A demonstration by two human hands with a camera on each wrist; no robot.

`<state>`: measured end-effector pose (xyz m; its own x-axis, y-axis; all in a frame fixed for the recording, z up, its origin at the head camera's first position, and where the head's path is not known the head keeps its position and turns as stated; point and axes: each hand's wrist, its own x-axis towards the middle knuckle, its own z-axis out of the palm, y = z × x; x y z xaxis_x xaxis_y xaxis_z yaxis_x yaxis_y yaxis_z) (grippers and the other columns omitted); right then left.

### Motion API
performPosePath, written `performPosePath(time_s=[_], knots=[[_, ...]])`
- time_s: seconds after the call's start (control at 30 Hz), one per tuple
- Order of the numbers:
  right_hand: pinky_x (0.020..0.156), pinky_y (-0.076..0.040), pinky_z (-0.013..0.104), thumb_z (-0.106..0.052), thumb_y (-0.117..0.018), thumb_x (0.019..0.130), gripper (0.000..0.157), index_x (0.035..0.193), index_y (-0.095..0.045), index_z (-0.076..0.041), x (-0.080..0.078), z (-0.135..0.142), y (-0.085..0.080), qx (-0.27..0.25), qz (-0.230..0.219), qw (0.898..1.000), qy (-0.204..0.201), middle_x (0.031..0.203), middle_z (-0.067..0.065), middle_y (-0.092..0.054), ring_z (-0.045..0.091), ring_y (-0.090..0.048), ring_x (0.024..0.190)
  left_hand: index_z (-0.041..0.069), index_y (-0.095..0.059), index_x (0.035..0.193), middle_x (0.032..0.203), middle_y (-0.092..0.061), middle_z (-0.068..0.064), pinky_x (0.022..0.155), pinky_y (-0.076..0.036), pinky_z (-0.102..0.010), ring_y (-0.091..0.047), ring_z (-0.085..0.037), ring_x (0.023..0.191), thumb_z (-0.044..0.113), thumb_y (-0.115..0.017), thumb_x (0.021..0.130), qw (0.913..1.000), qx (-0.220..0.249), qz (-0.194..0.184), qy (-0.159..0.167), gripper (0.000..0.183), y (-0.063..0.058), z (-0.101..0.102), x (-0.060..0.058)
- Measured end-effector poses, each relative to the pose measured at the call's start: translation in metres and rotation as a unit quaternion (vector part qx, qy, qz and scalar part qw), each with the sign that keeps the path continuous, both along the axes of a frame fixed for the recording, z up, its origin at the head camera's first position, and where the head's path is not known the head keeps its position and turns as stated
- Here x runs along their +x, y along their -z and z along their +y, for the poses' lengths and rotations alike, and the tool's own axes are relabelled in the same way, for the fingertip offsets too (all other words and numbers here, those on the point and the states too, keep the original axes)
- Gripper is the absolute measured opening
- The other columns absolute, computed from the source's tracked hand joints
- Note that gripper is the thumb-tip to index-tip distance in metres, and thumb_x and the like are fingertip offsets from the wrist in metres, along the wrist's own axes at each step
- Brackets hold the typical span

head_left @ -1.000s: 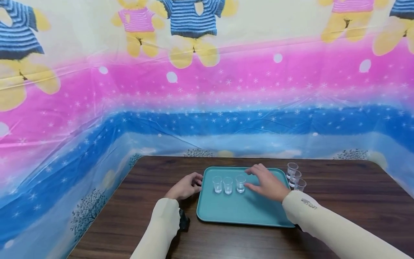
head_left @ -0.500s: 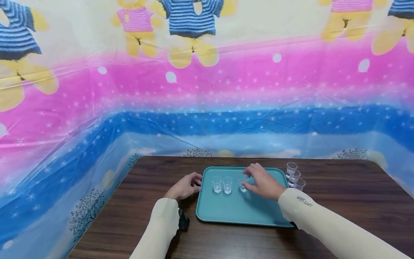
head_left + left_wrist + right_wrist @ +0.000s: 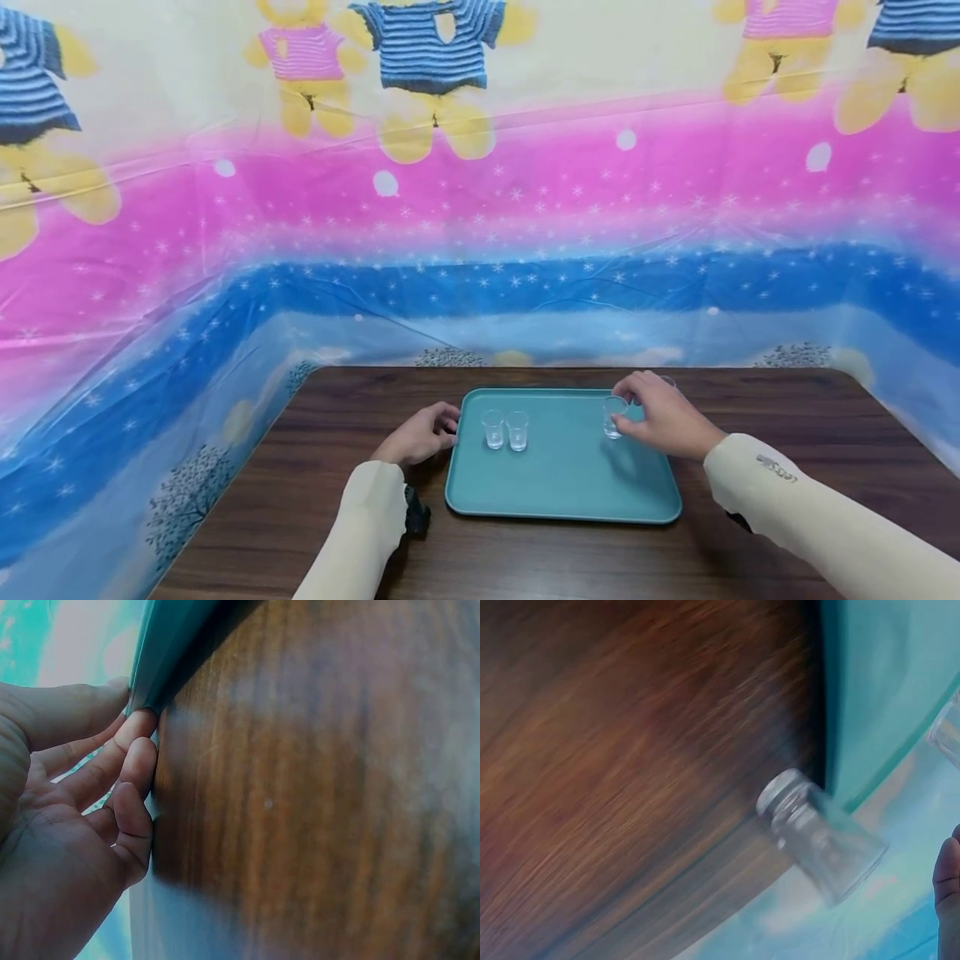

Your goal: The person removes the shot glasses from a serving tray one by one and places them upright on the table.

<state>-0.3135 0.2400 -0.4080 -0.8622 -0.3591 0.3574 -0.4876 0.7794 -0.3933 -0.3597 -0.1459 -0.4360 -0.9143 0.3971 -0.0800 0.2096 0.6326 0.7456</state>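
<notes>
Head view shows the right hand (image 3: 663, 419) pinching a small clear glass (image 3: 613, 417) between thumb and fingers over the tray's right side, while the left hand (image 3: 422, 435) grips the left rim of the tray (image 3: 555, 487) with thumb and curled fingers. A wide outward swing could knock the neighbouring glass (image 3: 821, 836) on the bench (image 3: 795, 408) just beside the tray; a loose pinch might drop the held one, and a tug on the rim might topple the two glasses (image 3: 517, 433) at left.

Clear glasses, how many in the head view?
4: leftmost glass and second glass on the tray, a held glass in the right hand, and a glass rim behind that hand, which may hide more.
</notes>
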Motion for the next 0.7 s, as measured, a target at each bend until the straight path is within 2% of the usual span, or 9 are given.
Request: performPosePath(time_s=[0.17,0.43,0.7], knots=[[0.070,-0.046,0.037,-0.021,-0.072,0.084,0.028,0.106,-0.061,-0.009,0.011,0.021,-0.003,0.005,0.001,1.000,0.005,0.096,0.003,-0.055,0.019,-0.052,0.084,0.004,-0.050,0.129,0.105,-0.054,-0.009,0.069,-0.040,-0.035,-0.050,-0.021,0.079,0.004,-0.059,0.093,1.0000,0.000,0.000,-0.004,0.037,0.000,0.000,0.001],[0.065,-0.046,0.031,-0.018,-0.075,0.081,0.028,0.105,-0.062,-0.010,0.037,0.055,-0.005,0.018,0.016,1.000,0.015,0.092,-0.002,-0.054,0.014,-0.051,0.078,0.004,-0.050,0.129,0.106,-0.055,-0.010,0.070,-0.041,-0.035,-0.050,-0.020,0.080,0.004,-0.059,0.093,1.0000,-0.003,0.007,-0.005,0.037,0.000,0.000,0.001],[0.064,-0.045,0.030,-0.014,-0.076,0.079,0.029,0.104,-0.064,-0.008,0.048,0.076,0.011,0.032,0.040,0.998,0.033,0.091,-0.002,-0.055,0.009,-0.048,0.077,0.001,-0.050,0.129,0.106,-0.054,-0.011,0.072,-0.041,-0.035,-0.050,-0.020,0.082,0.003,-0.058,0.093,1.0000,0.003,0.006,0.000,0.037,-0.001,0.001,0.003]])
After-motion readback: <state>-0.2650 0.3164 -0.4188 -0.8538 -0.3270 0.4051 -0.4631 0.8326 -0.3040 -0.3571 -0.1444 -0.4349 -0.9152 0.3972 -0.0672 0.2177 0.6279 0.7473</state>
